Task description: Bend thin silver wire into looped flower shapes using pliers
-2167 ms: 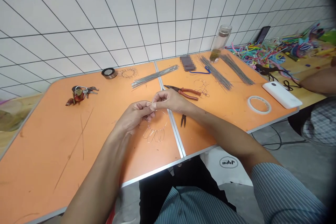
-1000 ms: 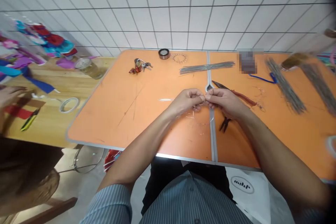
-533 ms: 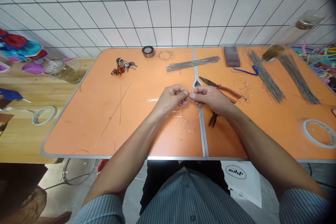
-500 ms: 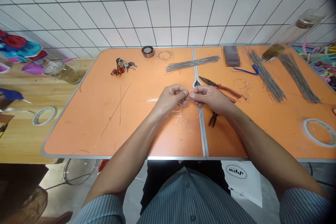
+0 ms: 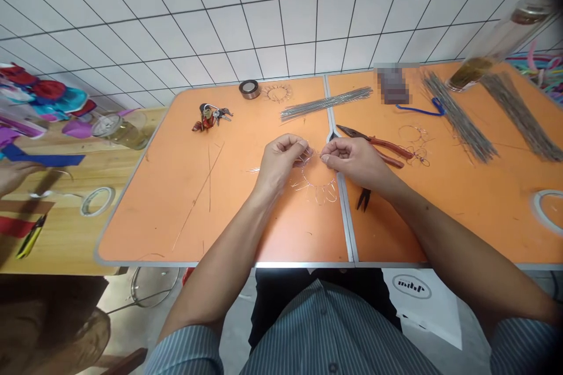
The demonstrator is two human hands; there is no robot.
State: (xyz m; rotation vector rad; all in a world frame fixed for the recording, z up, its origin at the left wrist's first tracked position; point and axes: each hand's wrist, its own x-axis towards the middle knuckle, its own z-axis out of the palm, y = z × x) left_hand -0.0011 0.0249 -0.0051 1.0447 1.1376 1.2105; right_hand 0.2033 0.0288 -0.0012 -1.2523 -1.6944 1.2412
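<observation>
- We see a thin wire ring [image 5: 314, 184] with small loops along its lower edge, mid-frame over the orange desk [image 5: 220, 199]
- Left hand [image 5: 281, 158] and right hand [image 5: 352, 159] both pinch its top with closed fingers

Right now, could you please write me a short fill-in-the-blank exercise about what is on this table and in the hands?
1. Both hands, left and right, pinch a thin ____ ring.
2. The tabletop is coloured ____.
3. The pliers beyond the right hand have ____ handles.
4. The keys lie ____ of the tape roll, on the person's own side.

Missing words: wire; orange; red; left
</observation>
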